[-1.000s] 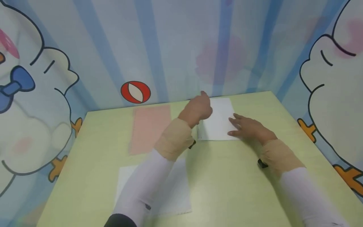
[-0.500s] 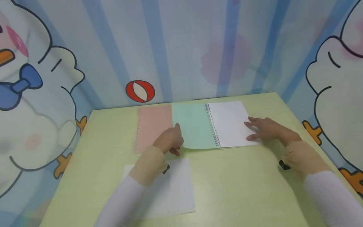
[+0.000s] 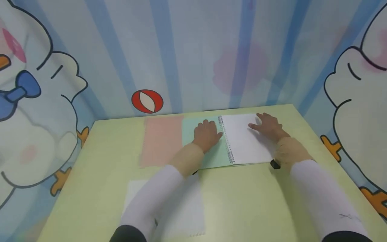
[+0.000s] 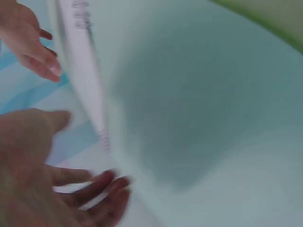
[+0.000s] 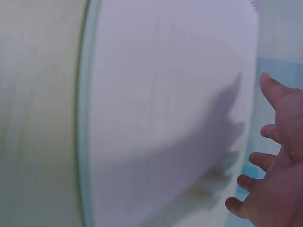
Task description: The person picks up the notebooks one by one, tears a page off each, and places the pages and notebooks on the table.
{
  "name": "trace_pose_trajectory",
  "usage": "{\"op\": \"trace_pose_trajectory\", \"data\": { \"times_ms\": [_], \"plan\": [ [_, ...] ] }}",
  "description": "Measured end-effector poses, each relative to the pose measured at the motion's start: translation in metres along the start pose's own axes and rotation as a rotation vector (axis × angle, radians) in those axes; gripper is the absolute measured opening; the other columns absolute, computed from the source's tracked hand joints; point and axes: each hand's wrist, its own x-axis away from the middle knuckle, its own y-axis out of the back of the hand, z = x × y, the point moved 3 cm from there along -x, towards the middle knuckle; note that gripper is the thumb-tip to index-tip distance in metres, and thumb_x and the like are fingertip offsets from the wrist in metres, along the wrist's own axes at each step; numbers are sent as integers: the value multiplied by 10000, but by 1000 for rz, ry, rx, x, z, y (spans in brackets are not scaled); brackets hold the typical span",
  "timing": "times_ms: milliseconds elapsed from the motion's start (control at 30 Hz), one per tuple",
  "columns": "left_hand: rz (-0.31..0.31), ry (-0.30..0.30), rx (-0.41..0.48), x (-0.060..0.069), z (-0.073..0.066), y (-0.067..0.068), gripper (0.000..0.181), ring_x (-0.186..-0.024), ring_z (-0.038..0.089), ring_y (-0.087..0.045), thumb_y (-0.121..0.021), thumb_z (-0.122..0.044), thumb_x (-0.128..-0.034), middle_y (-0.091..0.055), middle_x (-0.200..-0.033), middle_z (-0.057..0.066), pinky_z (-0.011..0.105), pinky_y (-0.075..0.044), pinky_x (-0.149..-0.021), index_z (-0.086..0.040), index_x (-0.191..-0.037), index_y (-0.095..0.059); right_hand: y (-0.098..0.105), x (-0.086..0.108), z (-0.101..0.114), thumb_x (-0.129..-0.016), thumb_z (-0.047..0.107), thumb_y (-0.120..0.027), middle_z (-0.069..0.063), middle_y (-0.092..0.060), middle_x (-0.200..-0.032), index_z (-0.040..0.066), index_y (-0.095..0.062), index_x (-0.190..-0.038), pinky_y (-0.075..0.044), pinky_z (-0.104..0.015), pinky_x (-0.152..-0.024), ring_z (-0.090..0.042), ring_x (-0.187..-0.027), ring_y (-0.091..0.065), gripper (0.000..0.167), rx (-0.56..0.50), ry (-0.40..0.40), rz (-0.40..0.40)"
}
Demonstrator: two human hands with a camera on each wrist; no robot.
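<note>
A spiral-bound notebook lies spread on the table, its mint green cover to the left of the coil and a white page to the right. Over the green cover is my left hand, fingers extended toward the wall; in the left wrist view its shadow falls on the cover. My right hand is above the white page's upper right part, fingers spread, casting a shadow on the page in the right wrist view. Neither hand grips anything.
A pink sheet with a punched left edge lies left of the notebook, meeting the green cover. Nearer, a white sheet with a torn-hole edge lies partly under the left forearm. A cartoon-printed wall rises behind the pale yellow table.
The notebook was folded out flat, the green cover swinging left. My left hand then moved from that cover's left edge to its middle; my right hand shifted up and left over the page.
</note>
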Motion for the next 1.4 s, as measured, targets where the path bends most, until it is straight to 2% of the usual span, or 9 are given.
{"op": "trace_pose_trajectory", "data": {
  "times_ms": [133,300,567,700,867,1000,1100,1233,1400],
  "plan": [
    [-11,-127,-16,-40,-13,-31,970,-1557,371,-294,-415,-742,-1030,-271,-1701,190,518,-406,-1176,-59,-1688,-211,-26,-5,-2,-1079,654,-385,-310,-34,-1727,42,-127,-1695,-119,-843,-1129,-609,-1546,-5,905,100,-34,43],
    [67,-232,-16,-64,-13,-54,1014,-1634,337,41,-318,-788,-1020,62,-1782,87,552,-152,-1288,-93,-1711,-55,-32,-10,-9,-1091,639,-359,-308,-60,-1726,36,-177,-1688,-140,-830,-1138,-601,-1551,-17,868,146,-16,0],
    [31,-291,-23,-53,-19,-34,939,-1623,361,-128,-357,-722,-1056,2,-1788,71,568,-247,-1260,-86,-1708,-129,-28,-13,-15,-1099,613,-376,-294,-70,-1732,103,-235,-1691,-132,-809,-1158,-585,-1560,-27,794,134,-15,-36],
    [51,-282,-3,-54,-20,-34,922,-1624,347,-136,-374,-701,-1066,1,-1790,48,559,-234,-1267,-99,-1712,-110,-26,-10,-8,-1105,505,-468,-290,-136,-1724,119,-426,-1626,-226,-784,-1142,-584,-1544,-129,650,103,3,-120],
    [94,-268,24,-60,-21,-41,958,-1633,338,-72,-339,-741,-1049,12,-1788,43,569,-188,-1277,-110,-1714,-58,-6,1,8,-1069,378,-616,-363,-299,-1610,14,-418,-1607,-357,-668,-1143,-554,-1444,-360,679,-146,0,-213],
    [103,-246,10,-63,-16,-51,976,-1637,325,-28,-275,-777,-1033,64,-1786,30,566,-155,-1285,-132,-1714,-3,14,9,11,-1007,466,-690,-405,-210,-1643,-48,-64,-1671,-299,-618,-1213,-553,-1502,-297,1048,-398,-168,-224],
    [115,-245,40,-62,-14,-56,984,-1637,328,-8,-273,-785,-1028,72,-1786,29,578,-130,-1286,-134,-1714,-1,19,12,10,-1020,461,-661,-373,-255,-1648,-109,-139,-1639,-365,-599,-1178,-525,-1473,-367,991,-451,-242,-165],
    [135,-246,71,-58,-14,-59,989,-1636,326,16,-288,-784,-1028,92,-1784,27,582,-108,-1288,-133,-1712,10,13,10,7,-1095,328,-543,-352,-517,-1471,-129,-466,-1500,-481,-570,-1028,-457,-1237,-573,616,-370,-121,-103],
    [117,-235,87,-60,-12,-53,982,-1638,321,16,-296,-769,-1038,99,-1784,29,570,-98,-1292,-128,-1711,21,5,5,-5,-1138,272,-414,-345,-587,-1341,-112,-532,-1400,-462,-580,-993,-445,-1144,-580,480,-326,-4,-184]
  ]
}}
